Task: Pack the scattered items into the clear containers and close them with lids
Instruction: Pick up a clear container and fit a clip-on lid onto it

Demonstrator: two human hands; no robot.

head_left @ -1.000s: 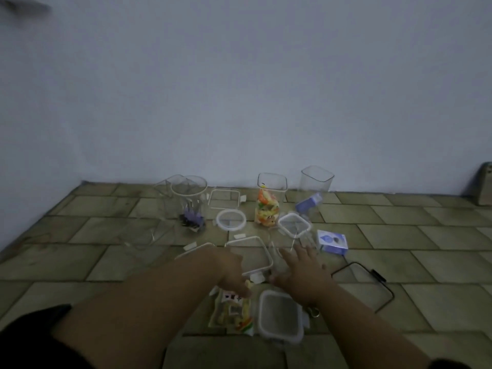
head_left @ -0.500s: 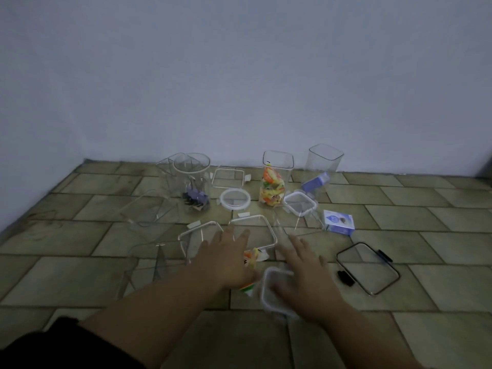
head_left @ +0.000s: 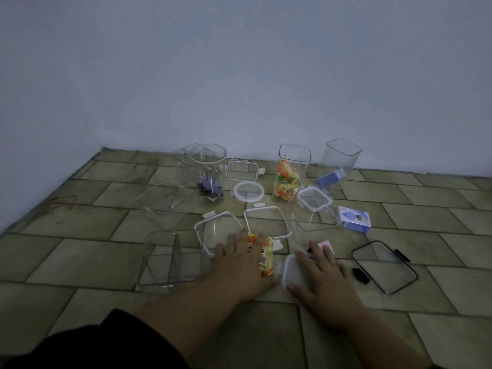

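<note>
Left hand laid flat on snack packet, fingers spread wide, nothing gripped (likely to pin it for pickup). Right hand pressed open on white-rimmed lid, near front edge of tiled floor. Open containers stood along wall edge, ready for filling.

Containers clear glossy plastic; floor matt rough tile; snack packet shiny film.

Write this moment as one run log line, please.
left hand: on snack packet | right hand: on small lidded box | black-rimmed lid: loose on floor
</note>
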